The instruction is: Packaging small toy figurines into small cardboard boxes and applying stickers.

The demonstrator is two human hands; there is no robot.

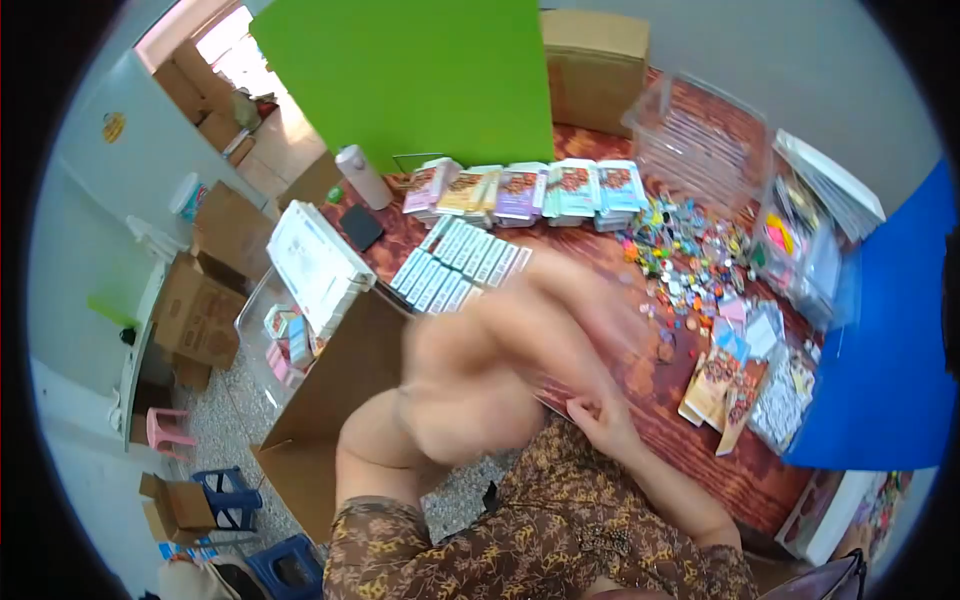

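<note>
My left arm comes up from a patterned brown sleeve, and my left hand [475, 385] is a wide smear of motion across the middle. Its fingers, and anything in them, cannot be made out. By the table's near edge is my right hand [603, 425], its fingers curled in, the thumb close to them; whatever they hold, if anything, is hidden. Rows of small white boxes with dark print [460, 262] lie just beyond the blurred arm. Behind them stand stacks of colourful printed packets [521, 192]. An opened cardboard box [335, 385] sits left of my arm.
Many small colourful charms [690, 250] are spread at the right. Nearby lie loose packets [715, 385] and a silvery bag [783, 400]. A clear plastic bin [700, 140], a pale bottle [363, 178] and a green board [410, 80] stand farther back. A blue panel [880, 350] borders the right side.
</note>
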